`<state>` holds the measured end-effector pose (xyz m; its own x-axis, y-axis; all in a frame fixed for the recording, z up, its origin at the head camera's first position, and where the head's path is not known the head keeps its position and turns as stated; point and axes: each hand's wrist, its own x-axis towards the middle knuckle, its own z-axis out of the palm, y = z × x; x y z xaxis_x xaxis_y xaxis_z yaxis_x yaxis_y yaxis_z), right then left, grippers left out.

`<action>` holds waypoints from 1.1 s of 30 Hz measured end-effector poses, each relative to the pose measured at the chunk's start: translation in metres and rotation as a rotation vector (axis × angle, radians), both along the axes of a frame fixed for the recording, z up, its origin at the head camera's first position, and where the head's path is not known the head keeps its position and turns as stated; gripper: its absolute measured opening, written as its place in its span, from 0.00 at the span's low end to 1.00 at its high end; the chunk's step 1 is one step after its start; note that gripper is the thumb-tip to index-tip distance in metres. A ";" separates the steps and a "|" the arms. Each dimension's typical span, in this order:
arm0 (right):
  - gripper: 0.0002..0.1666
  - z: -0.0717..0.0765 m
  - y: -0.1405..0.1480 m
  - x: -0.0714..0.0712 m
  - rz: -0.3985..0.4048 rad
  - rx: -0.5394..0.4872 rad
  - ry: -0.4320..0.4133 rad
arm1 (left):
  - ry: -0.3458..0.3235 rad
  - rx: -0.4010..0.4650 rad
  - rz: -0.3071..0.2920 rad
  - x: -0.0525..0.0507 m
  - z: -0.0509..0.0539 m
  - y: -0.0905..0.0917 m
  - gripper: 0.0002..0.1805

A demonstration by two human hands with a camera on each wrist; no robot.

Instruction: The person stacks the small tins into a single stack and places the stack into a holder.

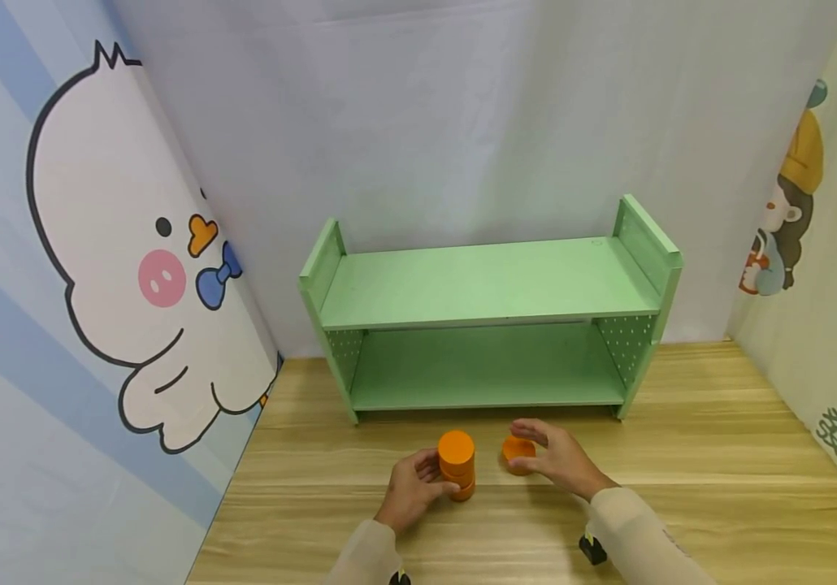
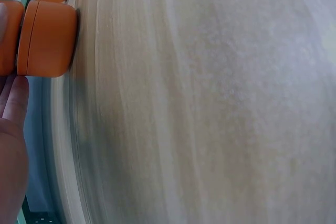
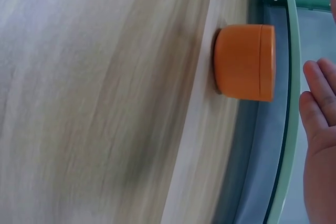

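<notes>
Left hand point(image 1: 409, 491) on orange stack point(image 1: 457, 452), right hand point(image 1: 563, 463) empty

Wood-grain table point(image 1: 726, 479). Left: thumb and fingers curled round two smooth stacked cylinders. Right: fingers spread, holding nothing, just above a single squat orange cylinder point(image 1: 514, 449). Behind: pale-green two-tier shelf point(image 1: 484, 284), perforated side panels point(image 1: 625, 345). Backdrop: creased pale cloth point(image 1: 418, 122).

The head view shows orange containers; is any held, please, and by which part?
The left hand holds the upper stacked container by its sides; the right hand holds nothing.
</notes>
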<state>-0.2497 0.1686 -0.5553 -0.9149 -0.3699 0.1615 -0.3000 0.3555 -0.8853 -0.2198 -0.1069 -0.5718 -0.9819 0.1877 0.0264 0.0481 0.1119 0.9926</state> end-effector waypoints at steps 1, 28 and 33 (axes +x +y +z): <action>0.39 -0.001 0.000 0.000 -0.005 0.000 -0.002 | 0.000 0.002 -0.001 -0.001 -0.002 0.000 0.29; 0.37 -0.012 0.008 -0.001 -0.082 0.032 -0.001 | -0.025 0.000 0.003 -0.006 -0.013 -0.002 0.31; 0.37 -0.013 0.010 -0.002 -0.086 0.037 0.002 | -0.022 -0.002 0.003 -0.005 -0.012 -0.002 0.31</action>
